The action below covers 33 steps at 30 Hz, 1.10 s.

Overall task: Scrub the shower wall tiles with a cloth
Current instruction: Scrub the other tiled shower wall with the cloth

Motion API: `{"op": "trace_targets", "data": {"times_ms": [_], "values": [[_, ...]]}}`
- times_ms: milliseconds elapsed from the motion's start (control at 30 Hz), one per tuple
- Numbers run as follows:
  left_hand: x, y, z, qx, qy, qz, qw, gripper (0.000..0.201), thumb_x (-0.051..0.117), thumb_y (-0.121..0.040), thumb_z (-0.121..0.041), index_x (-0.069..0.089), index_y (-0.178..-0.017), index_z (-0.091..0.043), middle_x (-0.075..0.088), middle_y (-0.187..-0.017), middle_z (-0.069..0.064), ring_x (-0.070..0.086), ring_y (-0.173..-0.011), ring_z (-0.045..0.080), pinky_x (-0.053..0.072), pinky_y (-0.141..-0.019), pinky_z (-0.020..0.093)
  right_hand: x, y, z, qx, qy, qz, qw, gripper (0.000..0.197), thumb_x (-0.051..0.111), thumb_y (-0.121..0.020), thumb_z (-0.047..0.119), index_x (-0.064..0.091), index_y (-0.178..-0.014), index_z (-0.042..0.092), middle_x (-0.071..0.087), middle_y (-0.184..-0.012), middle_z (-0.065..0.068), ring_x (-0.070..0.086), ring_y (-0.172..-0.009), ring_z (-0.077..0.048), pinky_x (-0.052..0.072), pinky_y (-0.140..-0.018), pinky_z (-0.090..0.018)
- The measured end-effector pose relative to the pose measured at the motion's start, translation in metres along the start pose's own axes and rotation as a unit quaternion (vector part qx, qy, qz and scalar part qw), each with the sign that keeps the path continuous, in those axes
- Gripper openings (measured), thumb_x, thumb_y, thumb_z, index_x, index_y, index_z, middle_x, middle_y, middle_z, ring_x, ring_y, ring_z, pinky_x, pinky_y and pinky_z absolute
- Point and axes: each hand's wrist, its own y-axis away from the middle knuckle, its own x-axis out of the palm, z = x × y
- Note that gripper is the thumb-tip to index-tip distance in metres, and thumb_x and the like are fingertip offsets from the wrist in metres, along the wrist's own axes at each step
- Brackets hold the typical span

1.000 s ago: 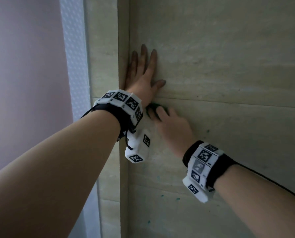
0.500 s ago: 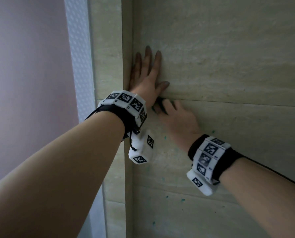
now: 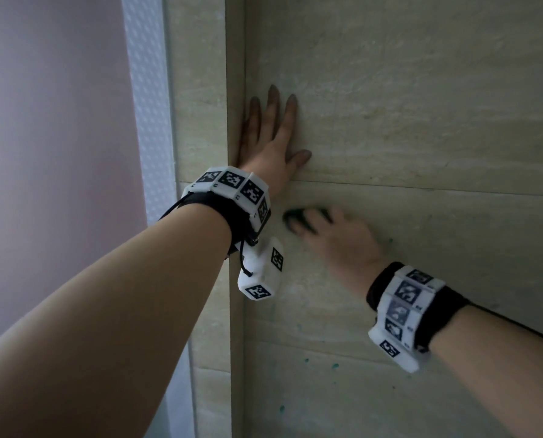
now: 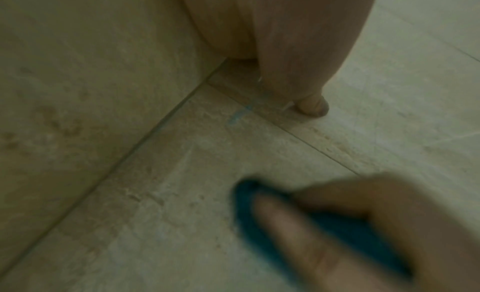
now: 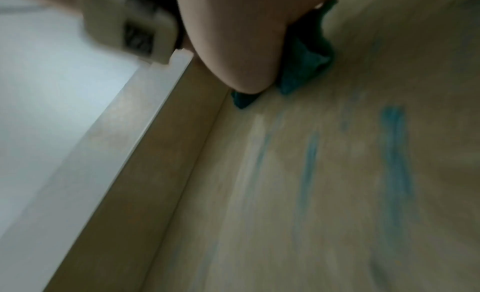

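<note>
The left hand [image 3: 271, 147] lies flat on the matte beige stone-look wall tiles [image 3: 406, 99], fingers [image 3: 290, 112] straight and slightly spread, beside the inner corner. Just below a thin horizontal grout line [image 3: 421, 188], the right hand [image 3: 336, 238] presses a crumpled dark teal cloth [image 3: 295, 216] against the tile, its fingers [image 4: 285, 220] curled over the soft wad. Small teal specks [image 3: 335, 365] dot the lower tiles. A dimpled translucent panel [image 3: 146, 99] stands left.
</note>
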Motion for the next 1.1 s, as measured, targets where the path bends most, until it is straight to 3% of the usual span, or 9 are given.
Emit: {"op": "trace_targets", "data": {"times_ms": [100,167,267,333,500,667,767,1000,1100], "values": [[0.002,0.001,0.001,0.008,-0.001,-0.010,1.000,0.077,0.043,-0.100,-0.041,-0.011,-0.152,-0.025,-0.025,-0.158,0.002,-0.024,-0.144,0.026,-0.016,-0.114,0.035,-0.005,-0.015,-0.014,0.102,0.016,-0.082,0.991,0.050,0.056,-0.068,0.003,0.067,-0.116,0.014,0.039,-0.108,-0.008,0.055,-0.071,-0.031,0.037,-0.041,-0.026],[0.004,0.000,0.002,0.007,-0.003,-0.009,1.000,0.076,0.042,-0.100,-0.041,-0.011,-0.152,-0.025,-0.025,-0.158,0.001,-0.024,-0.144,0.025,-0.016,-0.114,0.034,0.003,-0.016,-0.006,0.112,0.011,-0.115,0.987,0.049,0.056,-0.071,0.004,0.066,-0.118,0.013,0.042,-0.108,-0.007,0.056,-0.071,-0.031,0.037,-0.040,-0.025],[0.004,-0.001,0.003,0.007,-0.011,-0.008,1.000,0.076,0.041,-0.100,-0.042,-0.012,-0.152,-0.025,-0.026,-0.157,0.001,-0.024,-0.144,0.026,-0.017,-0.112,0.032,0.021,0.000,0.022,0.034,-0.035,-0.078,0.996,0.056,0.074,-0.053,0.000,0.069,-0.109,0.008,0.061,-0.104,-0.010,0.058,-0.071,-0.032,0.043,-0.038,-0.028],[0.003,-0.001,0.002,0.007,-0.010,-0.003,1.000,0.077,0.042,-0.100,-0.042,-0.012,-0.152,-0.025,-0.027,-0.157,0.001,-0.025,-0.143,0.026,-0.018,-0.111,0.032,0.033,0.017,0.037,-0.030,-0.053,-0.049,0.997,0.042,0.070,-0.050,-0.003,0.071,-0.091,0.004,0.066,-0.099,-0.010,0.059,-0.070,-0.031,0.047,-0.039,-0.031],[0.002,0.001,0.001,0.006,-0.012,0.003,1.000,0.078,0.042,-0.100,-0.042,-0.013,-0.152,-0.025,-0.027,-0.157,0.001,-0.026,-0.143,0.026,-0.017,-0.111,0.033,0.038,0.039,0.024,-0.082,0.003,-0.007,0.997,0.034,0.052,-0.072,0.004,0.074,-0.096,0.013,0.065,-0.097,-0.004,0.056,-0.071,-0.028,0.044,-0.040,-0.029],[0.008,-0.001,0.005,0.014,-0.016,-0.001,1.000,0.077,0.040,-0.100,-0.045,-0.015,-0.151,-0.027,-0.030,-0.156,-0.001,-0.028,-0.142,0.024,-0.022,-0.108,0.030,-0.002,0.012,-0.029,0.089,0.035,-0.104,0.990,0.055,0.070,-0.059,-0.006,0.069,-0.113,0.008,0.062,-0.101,-0.016,0.056,-0.068,-0.035,0.036,-0.042,-0.025],[0.010,-0.001,0.005,0.016,-0.015,-0.002,1.000,0.077,0.040,-0.100,-0.045,-0.015,-0.151,-0.027,-0.030,-0.156,-0.001,-0.028,-0.142,0.023,-0.021,-0.109,0.030,0.001,-0.002,-0.015,0.151,-0.001,-0.119,0.981,0.063,0.077,-0.056,-0.010,0.066,-0.116,0.006,0.063,-0.102,-0.016,0.057,-0.070,-0.034,0.037,-0.038,-0.025],[0.005,0.001,0.002,0.014,-0.020,0.012,1.000,0.078,0.041,-0.100,-0.044,-0.015,-0.151,-0.026,-0.030,-0.156,-0.001,-0.028,-0.142,0.024,-0.020,-0.109,0.031,0.033,0.052,0.035,-0.019,-0.063,0.025,0.998,0.069,0.085,-0.040,-0.003,0.072,-0.107,0.010,0.067,-0.104,-0.004,0.056,-0.078,-0.028,0.049,-0.040,-0.030],[0.003,0.003,0.002,0.014,-0.020,0.007,1.000,0.078,0.042,-0.099,-0.044,-0.013,-0.152,-0.027,-0.028,-0.157,-0.001,-0.026,-0.143,0.024,-0.020,-0.108,0.030,0.018,0.060,0.027,0.012,-0.111,0.106,0.988,0.061,0.081,-0.057,-0.002,0.069,-0.114,0.015,0.063,-0.111,-0.005,0.061,-0.081,-0.028,0.049,-0.047,-0.032]]}}
